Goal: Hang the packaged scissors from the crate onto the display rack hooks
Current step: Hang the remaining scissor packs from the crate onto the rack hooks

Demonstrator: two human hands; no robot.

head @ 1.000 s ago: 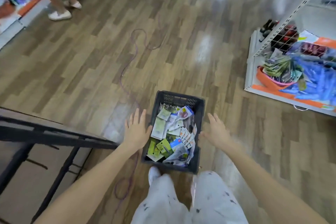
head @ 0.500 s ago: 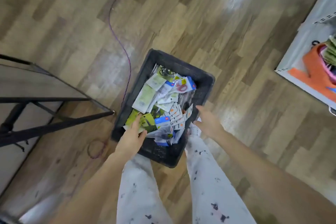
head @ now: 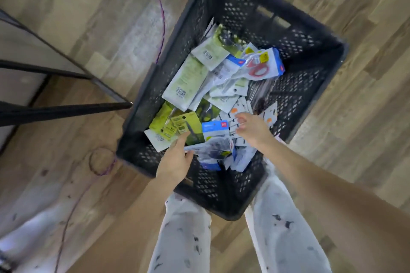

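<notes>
A black perforated crate (head: pixel 142 95) stands on the wooden floor between my feet. It holds several packaged scissors: green-backed packs (head: pixel 188 77), white carded packs (head: pixel 228 104) and a blue-edged pack with red-handled scissors (head: pixel 259 68). My left hand (head: pixel 175 159) reaches in over the near wall, and its thumb and forefinger pinch the edge of a clear pack (head: pixel 213 146). My right hand (head: pixel 253 128) is inside the crate too, its bent fingers resting on a row of white cards (head: pixel 233 119). The display rack is out of view.
A black metal table frame (head: pixel 66 108) juts in from the left, its corner almost touching the crate. A purple cord (head: pixel 162 17) runs along the floor and loops (head: pixel 102 162) near the crate's left corner. My legs in white trousers (head: pixel 184 228) straddle the crate's near end.
My view has dropped closer over the crate. The right hand moved from the crate's right rim onto the white cards. The left hand shifted from the green pack to the clear pack.
</notes>
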